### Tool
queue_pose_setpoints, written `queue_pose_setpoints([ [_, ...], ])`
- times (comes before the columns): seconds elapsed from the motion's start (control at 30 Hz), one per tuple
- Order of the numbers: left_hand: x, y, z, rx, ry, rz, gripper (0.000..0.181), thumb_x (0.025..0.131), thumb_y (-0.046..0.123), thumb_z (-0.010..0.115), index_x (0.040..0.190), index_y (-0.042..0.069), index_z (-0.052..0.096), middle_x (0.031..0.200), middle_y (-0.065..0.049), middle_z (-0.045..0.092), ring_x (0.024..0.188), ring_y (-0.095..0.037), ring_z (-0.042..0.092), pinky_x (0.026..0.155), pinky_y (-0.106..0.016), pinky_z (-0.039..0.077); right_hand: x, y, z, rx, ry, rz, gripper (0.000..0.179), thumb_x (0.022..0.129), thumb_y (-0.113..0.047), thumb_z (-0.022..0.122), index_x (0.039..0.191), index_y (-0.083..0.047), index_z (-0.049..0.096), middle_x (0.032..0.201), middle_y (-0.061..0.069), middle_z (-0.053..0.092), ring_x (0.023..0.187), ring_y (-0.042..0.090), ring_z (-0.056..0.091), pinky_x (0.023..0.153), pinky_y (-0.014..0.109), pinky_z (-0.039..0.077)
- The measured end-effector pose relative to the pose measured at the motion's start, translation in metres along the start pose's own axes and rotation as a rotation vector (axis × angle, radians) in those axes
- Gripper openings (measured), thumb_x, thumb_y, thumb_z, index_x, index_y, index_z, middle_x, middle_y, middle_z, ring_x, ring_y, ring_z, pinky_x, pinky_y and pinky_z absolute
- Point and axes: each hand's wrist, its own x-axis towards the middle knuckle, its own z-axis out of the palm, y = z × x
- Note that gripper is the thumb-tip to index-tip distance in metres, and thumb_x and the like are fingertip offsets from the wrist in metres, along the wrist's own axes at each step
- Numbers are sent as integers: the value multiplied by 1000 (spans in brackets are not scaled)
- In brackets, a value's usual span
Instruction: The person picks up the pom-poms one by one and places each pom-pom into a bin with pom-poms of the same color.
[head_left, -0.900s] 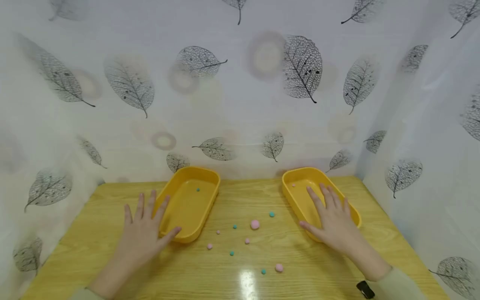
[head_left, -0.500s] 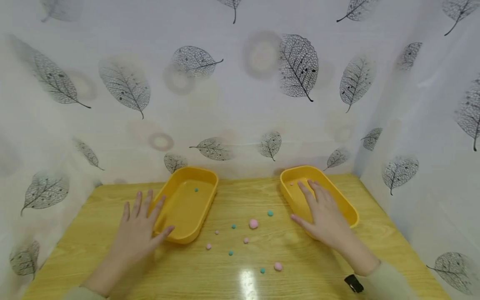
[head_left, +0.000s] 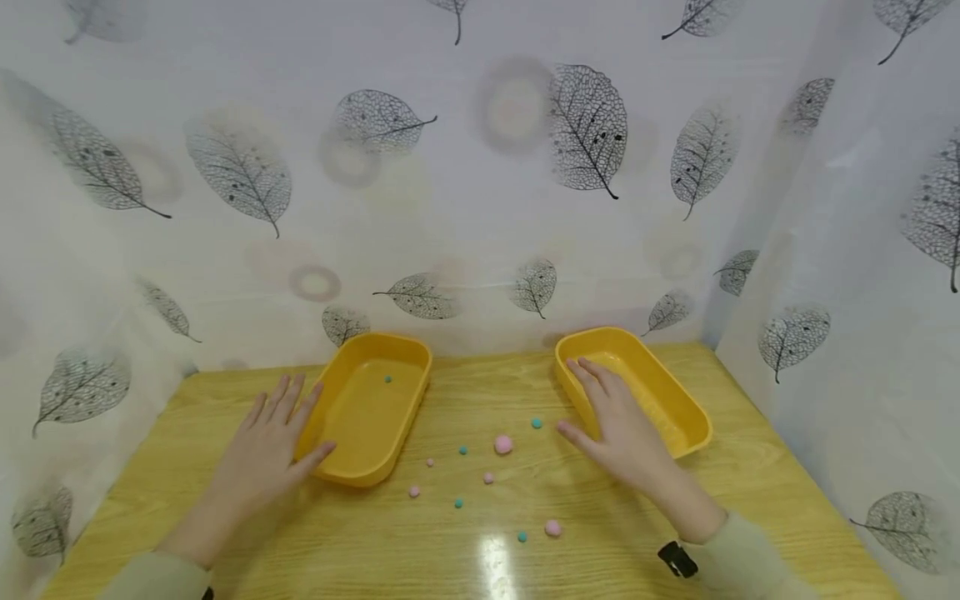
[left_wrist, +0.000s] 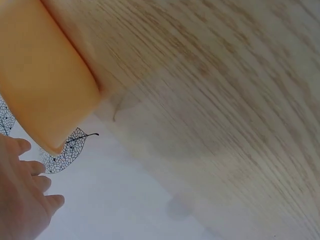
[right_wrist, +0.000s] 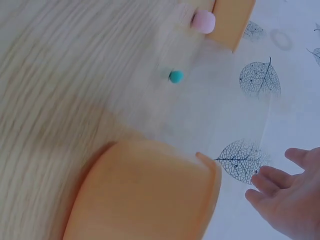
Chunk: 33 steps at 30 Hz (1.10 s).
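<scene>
Drifting toward 9 o'clock, the right hand (head_left: 626, 433) nears a teal ball (head_left: 536, 423); like the left hand (head_left: 258, 457), it's spread, empty.

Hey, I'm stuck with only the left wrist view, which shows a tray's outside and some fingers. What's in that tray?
Observer: The head view shows one teal ball in the left tray.
Operator: Anything loose outside it?
Observer: Yes, five pink balls and four teal balls lie scattered on the table.
Operator: Is the right hand gripping anything?
Observer: No, it holds nothing.
</scene>
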Motion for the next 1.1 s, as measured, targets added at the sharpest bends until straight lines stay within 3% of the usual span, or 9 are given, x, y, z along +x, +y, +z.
queue_pose_setpoints([
  [0.13,4,0,-1,0,-32,7,89,105,56,56,165,-3,29,172,-31,23,158,-50,28,125,-20,-23,1,-4,7,51,17,-11,78,99,-38,72,162,-7,39,161,23,46,147,45,45,118,66,44],
  [0.37,6,0,2,-24,-149,-6,93,107,58,51,165,-9,21,174,-28,14,162,-47,20,128,-26,-20,0,-5,18,172,21,36,72,100,-32,70,161,-8,41,163,20,47,151,46,42,123,68,36],
  [0.6,6,2,7,-34,-143,17,93,107,58,52,162,-11,27,172,-31,22,160,-47,25,121,-16,-24,0,-3,23,277,29,69,64,102,-25,68,157,-2,46,157,20,54,139,42,56,118,63,46],
  [0.7,5,2,9,-36,-137,21,93,107,59,52,162,-12,27,172,-31,23,160,-47,27,130,-25,-16,0,-2,27,310,46,66,61,101,-20,68,155,0,49,154,20,57,136,39,59,115,59,49],
  [0.83,5,0,11,-44,-146,10,94,107,58,51,163,-12,24,173,-31,18,161,-47,24,138,-41,4,0,-1,33,365,65,56,57,102,-16,68,152,4,50,150,22,59,133,39,61,112,57,51],
  [1.1,4,1,13,-61,-140,-9,96,106,59,52,161,-15,24,173,-33,15,160,-50,24,137,-43,5,-2,0,43,416,56,71,50,104,-14,66,149,5,53,146,22,63,131,40,63,112,57,52],
])
